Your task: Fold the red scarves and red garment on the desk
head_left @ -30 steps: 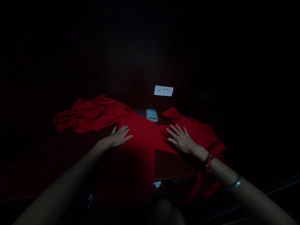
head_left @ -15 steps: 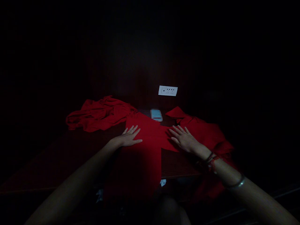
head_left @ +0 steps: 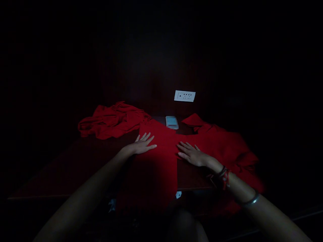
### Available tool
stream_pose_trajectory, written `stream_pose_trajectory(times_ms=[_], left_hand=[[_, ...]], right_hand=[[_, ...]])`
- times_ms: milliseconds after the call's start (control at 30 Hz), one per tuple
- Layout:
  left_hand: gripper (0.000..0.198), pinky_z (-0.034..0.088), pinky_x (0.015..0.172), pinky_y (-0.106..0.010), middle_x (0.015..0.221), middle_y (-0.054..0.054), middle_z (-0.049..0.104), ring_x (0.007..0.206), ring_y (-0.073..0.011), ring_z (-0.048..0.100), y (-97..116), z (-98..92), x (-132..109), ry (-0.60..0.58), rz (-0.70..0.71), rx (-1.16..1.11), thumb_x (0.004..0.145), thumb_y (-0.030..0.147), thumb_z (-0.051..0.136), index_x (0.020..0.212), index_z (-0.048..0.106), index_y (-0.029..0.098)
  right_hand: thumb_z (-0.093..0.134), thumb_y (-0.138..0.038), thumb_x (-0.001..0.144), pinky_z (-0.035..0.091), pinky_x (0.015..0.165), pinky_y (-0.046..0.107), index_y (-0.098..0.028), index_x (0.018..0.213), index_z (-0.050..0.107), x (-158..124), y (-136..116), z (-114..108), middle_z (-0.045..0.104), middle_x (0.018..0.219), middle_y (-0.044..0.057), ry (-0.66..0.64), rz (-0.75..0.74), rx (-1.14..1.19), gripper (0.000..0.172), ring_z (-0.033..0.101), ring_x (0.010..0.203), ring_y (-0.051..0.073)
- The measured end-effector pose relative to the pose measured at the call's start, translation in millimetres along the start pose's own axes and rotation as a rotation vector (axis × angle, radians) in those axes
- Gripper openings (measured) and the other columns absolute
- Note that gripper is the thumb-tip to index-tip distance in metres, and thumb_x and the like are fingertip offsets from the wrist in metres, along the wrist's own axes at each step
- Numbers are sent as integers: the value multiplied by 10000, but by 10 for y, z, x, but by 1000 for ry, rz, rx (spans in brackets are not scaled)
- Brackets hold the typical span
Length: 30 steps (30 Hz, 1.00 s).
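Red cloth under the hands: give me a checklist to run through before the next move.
1. Left hand open over the red cloth: ok.
2. Right hand pressing the cloth: cannot tell, though open and low over it.
3. Cloth between the hands free of big folds: ok.
4. Cloth wholly on the table: not ok, it hangs past the near edge.
5. Crumpled red fabric at left separate from the cloth: cannot tell.
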State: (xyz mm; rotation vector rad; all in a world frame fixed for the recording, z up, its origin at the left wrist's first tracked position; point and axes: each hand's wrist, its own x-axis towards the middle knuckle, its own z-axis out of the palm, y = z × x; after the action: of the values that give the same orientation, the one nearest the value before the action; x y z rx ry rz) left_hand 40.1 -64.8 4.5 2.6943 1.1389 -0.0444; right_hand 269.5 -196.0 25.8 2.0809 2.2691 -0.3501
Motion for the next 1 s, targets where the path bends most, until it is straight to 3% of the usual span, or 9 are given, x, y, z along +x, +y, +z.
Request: stream_pose_trajectory(times_ms=[100,200,333,467,600,700,767,900,1000], left_hand=[[595,-11,965,-447,1367,-46,9,1236,-203,-30,-66,59,42,95,-33,24,800,530,92,1308,109,222],[636,28,971,-436,1367,-55,43,1239,-210,5,-121,100,48,83,-53,45,777,559,167,1309,104,216],[798,31,966,-451,1362,-78,24,1237,-233,2,-97,68,28,40,-63,44,690,677,211,1311,90,192],[893,7,959,-468,1357,-87,-21,1232,-249,-35,-33,18,29,-8,-53,30,637,721,241,1313,55,169],[959,4,962,-463,1353,-98,-52,1227,-255,-66,-36,32,40,-27,-42,20,601,740,273,1313,16,150],[980,8,966,-453,1351,-108,-64,1225,-253,-78,-81,71,47,-11,-43,21,594,744,277,1312,9,134],[977,11,964,-459,1351,-109,-68,1224,-253,-84,-116,90,51,-4,-49,25,599,740,274,1311,2,130],[986,8,942,-511,1352,-101,-72,1218,-276,-97,-151,83,56,-42,-88,28,581,745,294,1312,6,149],[1005,11,932,-529,1352,-110,-66,1216,-289,-93,-142,55,50,-72,-102,23,567,747,318,1312,10,147]], right_hand=[[78,-525,806,55,964,502,-266,1308,104,251,-404,-12,59,1372,-25,152,-106,21,565,8,1242,217],[93,-499,817,44,974,485,-239,1312,99,396,-648,126,101,1368,-15,78,-203,20,559,37,1243,203],[74,-532,802,43,986,453,-213,1316,73,190,-413,274,65,1370,-4,46,-176,23,605,18,1243,192],[86,-587,771,66,988,445,-163,1317,64,-75,-70,183,47,1370,32,-31,-58,24,692,21,1241,214],[74,-615,753,91,974,471,-165,1317,97,65,-210,13,47,1370,44,-6,18,61,722,19,1239,237],[63,-588,771,46,976,472,-198,1316,90,286,-458,28,29,1372,19,90,-117,44,671,-15,1241,215],[70,-579,776,20,978,466,-175,1317,77,350,-524,115,37,1371,30,57,-188,28,675,-16,1242,205],[79,-597,764,26,978,468,-144,1316,47,239,-356,250,6,1369,46,-3,-181,21,715,-16,1242,210],[84,-630,741,70,972,472,-97,1313,81,198,-244,160,33,1366,101,-26,-53,29,782,14,1240,234]])
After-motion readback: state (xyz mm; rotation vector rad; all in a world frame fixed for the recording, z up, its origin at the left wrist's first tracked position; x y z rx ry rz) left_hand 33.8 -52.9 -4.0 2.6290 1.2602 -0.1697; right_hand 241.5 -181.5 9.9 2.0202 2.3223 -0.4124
